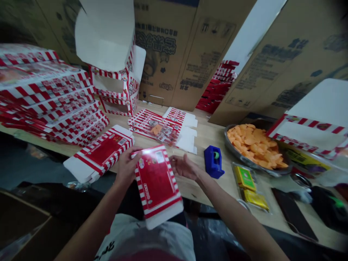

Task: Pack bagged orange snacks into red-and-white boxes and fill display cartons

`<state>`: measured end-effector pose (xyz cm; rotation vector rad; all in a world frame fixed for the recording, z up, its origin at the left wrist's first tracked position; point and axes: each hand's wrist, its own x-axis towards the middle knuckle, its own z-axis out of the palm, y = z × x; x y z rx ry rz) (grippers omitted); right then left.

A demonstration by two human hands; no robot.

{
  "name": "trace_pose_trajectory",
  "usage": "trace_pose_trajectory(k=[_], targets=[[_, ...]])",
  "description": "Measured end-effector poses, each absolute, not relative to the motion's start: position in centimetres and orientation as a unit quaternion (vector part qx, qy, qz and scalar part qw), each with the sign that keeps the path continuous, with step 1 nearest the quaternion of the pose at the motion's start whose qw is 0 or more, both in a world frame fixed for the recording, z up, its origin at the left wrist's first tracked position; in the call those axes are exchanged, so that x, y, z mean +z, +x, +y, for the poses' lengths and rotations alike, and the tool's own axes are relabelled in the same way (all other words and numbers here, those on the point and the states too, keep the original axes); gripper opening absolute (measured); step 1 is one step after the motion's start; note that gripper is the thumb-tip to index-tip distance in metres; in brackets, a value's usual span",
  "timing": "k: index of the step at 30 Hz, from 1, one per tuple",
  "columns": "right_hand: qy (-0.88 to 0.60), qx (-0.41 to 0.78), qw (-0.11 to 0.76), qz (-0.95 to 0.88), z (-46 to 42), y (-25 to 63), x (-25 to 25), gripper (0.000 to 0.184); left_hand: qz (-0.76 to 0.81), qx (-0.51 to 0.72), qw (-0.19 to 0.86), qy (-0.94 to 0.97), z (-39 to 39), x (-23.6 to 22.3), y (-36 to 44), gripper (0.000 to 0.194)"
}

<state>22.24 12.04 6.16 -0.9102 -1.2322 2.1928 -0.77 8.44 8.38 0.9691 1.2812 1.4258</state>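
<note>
- my left grip is clamped on the upper left of the red box
- right grip's loosely open beside it, can't tell if touching

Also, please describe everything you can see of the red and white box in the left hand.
The box looks flat, like thin, glossy cardboard. A red panel fills its middle, red and white stripes run along its sides, and the small print is too blurred to read. A plain white flap sticks out at the near end. It is held tilted by the table's front edge. The left hand grips its far left corner; the right hand is open beside its right side, contact unclear.
</note>
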Motion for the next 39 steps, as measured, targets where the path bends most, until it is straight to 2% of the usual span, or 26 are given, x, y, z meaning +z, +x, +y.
trace_pose_trajectory(k=[2,5,8,11,13,16,20,22,25,29,33,39], targets=[[-0.331,0.784,0.213,-0.48,12.6,22.6,5.9,0.049,0.575,0.626,0.402,0.34,7.1,6.3,-1.8,0.037],[-0.337,0.754,0.184,-0.532,13.5,22.3,4.9,0.039,0.649,0.543,0.257,0.466,4.8,4.2,-2.7,0.05],[-0.318,0.717,0.139,-0.605,15.1,21.1,4.1,0.032,0.622,0.318,0.143,0.701,3.6,4.2,-2.5,0.085],[-0.27,0.654,0.073,-0.703,17.5,19.2,3.7,0.027,0.521,0.057,0.175,0.833,4.6,5.0,-1.7,0.123],[-0.291,0.563,0.068,-0.77,20.0,17.9,3.7,0.022,0.491,-0.037,0.204,0.846,5.8,4.9,-1.3,0.134],[-0.422,0.385,0.166,-0.804,25.2,16.4,4.1,0.015,0.477,-0.057,0.215,0.85,7.3,3.3,-1.0,0.13],[-0.557,0.251,0.276,-0.742,32.7,15.0,4.4,0.023,0.503,-0.045,0.209,0.837,8.4,0.0,-0.4,0.089],[-0.597,0.217,0.287,-0.717,35.2,14.4,4.2,0.02,0.523,-0.055,0.202,0.826,8.7,-1.1,-0.1,0.079],[-0.616,0.199,0.275,-0.711,36.4,13.8,3.6,0.009,0.544,-0.05,0.188,0.817,8.4,-0.9,-0.3,0.091],[-0.597,0.186,0.27,-0.732,34.9,15.3,3.8,0.011,0.625,0.008,0.131,0.77,7.5,2.1,-1.5,0.112],[-0.58,0.166,0.28,-0.747,32.0,19.1,5.5,0.015,0.675,0.038,0.086,0.732,7.8,3.9,-2.4,0.102],[-0.547,0.154,0.259,-0.781,26.1,23.0,7.0,0.011,0.673,0.057,0.072,0.734,8.0,3.2,-1.7,0.098]])
